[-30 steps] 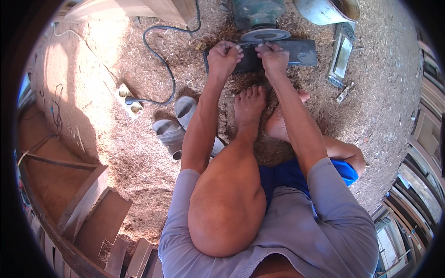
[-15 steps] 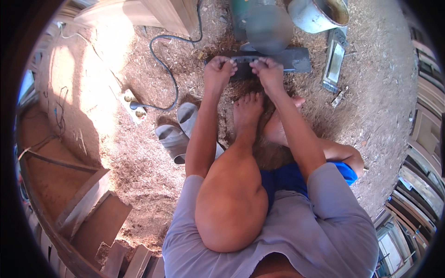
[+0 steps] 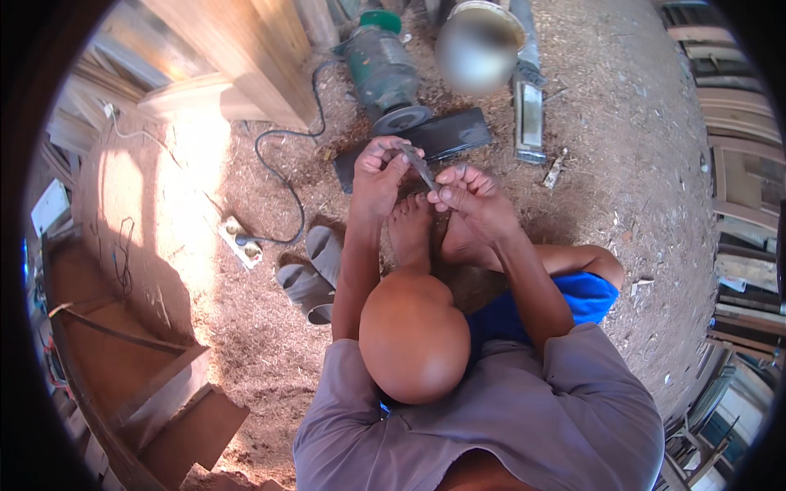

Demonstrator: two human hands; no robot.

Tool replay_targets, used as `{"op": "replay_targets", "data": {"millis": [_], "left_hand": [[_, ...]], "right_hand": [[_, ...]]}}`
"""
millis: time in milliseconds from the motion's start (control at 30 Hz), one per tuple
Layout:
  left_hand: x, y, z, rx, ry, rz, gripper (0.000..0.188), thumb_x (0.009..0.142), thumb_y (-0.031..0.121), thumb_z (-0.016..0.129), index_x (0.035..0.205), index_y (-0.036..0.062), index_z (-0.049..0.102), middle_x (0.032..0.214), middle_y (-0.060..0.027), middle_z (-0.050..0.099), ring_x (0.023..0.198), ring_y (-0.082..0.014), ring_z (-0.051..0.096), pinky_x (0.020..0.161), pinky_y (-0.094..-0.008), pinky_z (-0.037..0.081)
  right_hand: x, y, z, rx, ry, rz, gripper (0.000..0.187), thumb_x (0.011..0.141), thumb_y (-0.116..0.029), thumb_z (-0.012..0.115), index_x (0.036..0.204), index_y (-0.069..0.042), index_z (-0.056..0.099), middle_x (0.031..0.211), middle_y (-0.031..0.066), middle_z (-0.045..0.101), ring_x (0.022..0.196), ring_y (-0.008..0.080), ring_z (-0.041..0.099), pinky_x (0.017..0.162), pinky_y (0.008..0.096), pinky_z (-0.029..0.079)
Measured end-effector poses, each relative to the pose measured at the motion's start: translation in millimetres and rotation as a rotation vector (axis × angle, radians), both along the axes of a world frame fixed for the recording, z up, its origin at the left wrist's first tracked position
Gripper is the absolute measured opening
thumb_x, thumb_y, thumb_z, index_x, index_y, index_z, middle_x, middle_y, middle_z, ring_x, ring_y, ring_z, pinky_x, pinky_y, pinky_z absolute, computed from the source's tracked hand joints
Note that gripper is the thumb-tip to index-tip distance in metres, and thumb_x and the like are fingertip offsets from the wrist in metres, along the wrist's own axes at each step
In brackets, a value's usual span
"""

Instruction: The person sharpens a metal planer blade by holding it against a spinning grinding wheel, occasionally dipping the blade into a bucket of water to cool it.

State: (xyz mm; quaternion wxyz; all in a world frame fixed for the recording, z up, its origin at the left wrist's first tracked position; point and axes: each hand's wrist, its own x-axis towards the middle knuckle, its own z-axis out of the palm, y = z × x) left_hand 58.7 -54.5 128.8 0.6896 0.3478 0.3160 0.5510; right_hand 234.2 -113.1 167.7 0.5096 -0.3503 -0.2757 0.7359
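Note:
Between my two hands is a narrow, flat grey metal blade (image 3: 420,168), held tilted in front of my feet. My left hand (image 3: 381,172) pinches its upper end between thumb and fingers. The lower end sits in the grip of my right hand (image 3: 476,196), thumb on top. Just beyond my left hand stands a green bench grinder (image 3: 378,69), its round grinding wheel (image 3: 401,119) facing me. A dark flat board (image 3: 454,137) lies on the ground under the wheel's front, behind the blade.
A pale bucket (image 3: 483,53) stands right of the grinder, beside a long metal tool (image 3: 530,119). A black cable (image 3: 301,188) runs to a power strip (image 3: 240,242) at left. Grey sandals (image 3: 311,282) lie by my left forearm. Wooden pieces (image 3: 262,65) stand at far left.
Both hands have drawn the blade back from the grinding wheel toward me and turned it from level to slanted. My view has shifted, showing more of the grinder.

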Motion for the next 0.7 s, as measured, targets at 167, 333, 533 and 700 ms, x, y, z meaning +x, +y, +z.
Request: {"op": "replay_targets", "data": {"millis": [167,333,533,700], "left_hand": [[26.3,-7.7,4.5,-0.001,0.005,-0.116,0.014,0.093,0.004,0.056,0.107,0.0035,0.056,0.095,-0.0102,0.065,0.084,-0.0171,0.065,0.074,-0.0313,0.056],[47.5,-16.3,0.9,-0.072,-0.141,-0.181,0.011,0.093,0.001,0.056,0.104,0.0009,0.056,0.095,-0.0084,0.063,0.088,-0.0146,0.063,0.078,-0.0294,0.055],[64.8,-23.1,-5.5,-0.116,-0.026,-0.205,0.007,0.093,0.003,0.057,0.1,0.0017,0.056,0.091,-0.0086,0.064,0.081,-0.0133,0.063,0.072,-0.027,0.054],[70.6,-29.9,-20.6,-0.139,-0.097,-0.197,0.003,0.093,0.002,0.056,0.096,0.0017,0.056,0.087,-0.0091,0.064,0.077,-0.0128,0.063,0.069,-0.0261,0.053]], "right_hand": [[17.6,-15.3,22.0,0.081,-0.057,-0.023,0.014,0.085,0.0,0.066,0.098,0.0,0.06,0.088,0.0083,0.068,0.077,0.0127,0.065,0.07,0.0255,0.053],[29.1,-27.7,25.4,0.073,-0.065,-0.082,0.013,0.087,0.0,0.064,0.1,0.0,0.06,0.088,0.0103,0.068,0.077,0.0124,0.064,0.07,0.0251,0.052],[35.5,-35.6,16.9,0.068,-0.057,-0.163,0.012,0.089,-0.004,0.064,0.1,-0.001,0.06,0.088,0.0096,0.068,0.075,0.0109,0.061,0.069,0.0241,0.05],[34.6,-35.6,14.4,0.037,-0.033,-0.177,0.012,0.089,-0.005,0.064,0.1,-0.003,0.061,0.088,0.0084,0.068,0.073,0.0091,0.06,0.069,0.0224,0.05]]}}
